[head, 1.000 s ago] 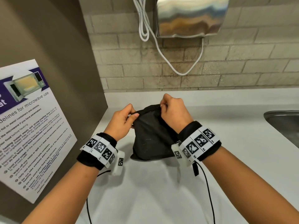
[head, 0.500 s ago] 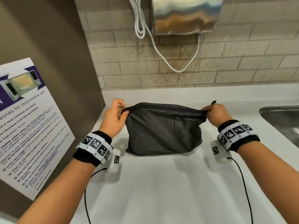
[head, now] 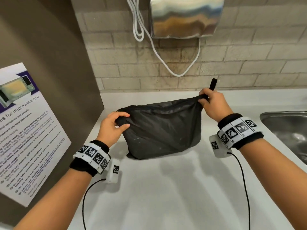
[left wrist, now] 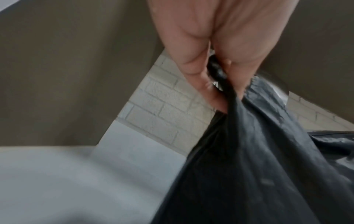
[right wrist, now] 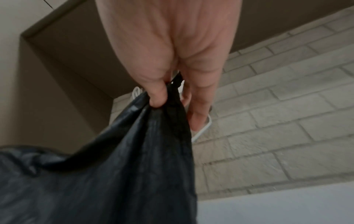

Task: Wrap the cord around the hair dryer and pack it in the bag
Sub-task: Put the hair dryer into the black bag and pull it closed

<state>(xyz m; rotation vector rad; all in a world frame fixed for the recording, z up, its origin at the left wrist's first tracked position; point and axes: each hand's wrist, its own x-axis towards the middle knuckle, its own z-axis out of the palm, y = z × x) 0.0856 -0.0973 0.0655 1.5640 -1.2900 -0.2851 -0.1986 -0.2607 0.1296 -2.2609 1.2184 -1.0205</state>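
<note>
A black fabric bag (head: 162,130) stands on the white counter (head: 166,188), stretched wide between my two hands. My left hand (head: 114,127) pinches its left top corner (left wrist: 220,78). My right hand (head: 211,103) grips the right top corner (right wrist: 172,91), held higher than the left, and a short black tab (head: 213,83) sticks up above its knuckles. The bag's top edge runs closed from hand to hand. The bag bulges as if filled. No hair dryer or cord shows outside it.
A brown side wall with a microwave poster (head: 25,130) closes the left. A steel dispenser (head: 184,15) and white cables (head: 149,39) hang on the brick wall behind. A steel sink (head: 289,130) lies at the right.
My hands pulled apart from the middle to the bag's ends, stretching its top shut. Since half a second ago the right hand has risen and the left has dropped a little.
</note>
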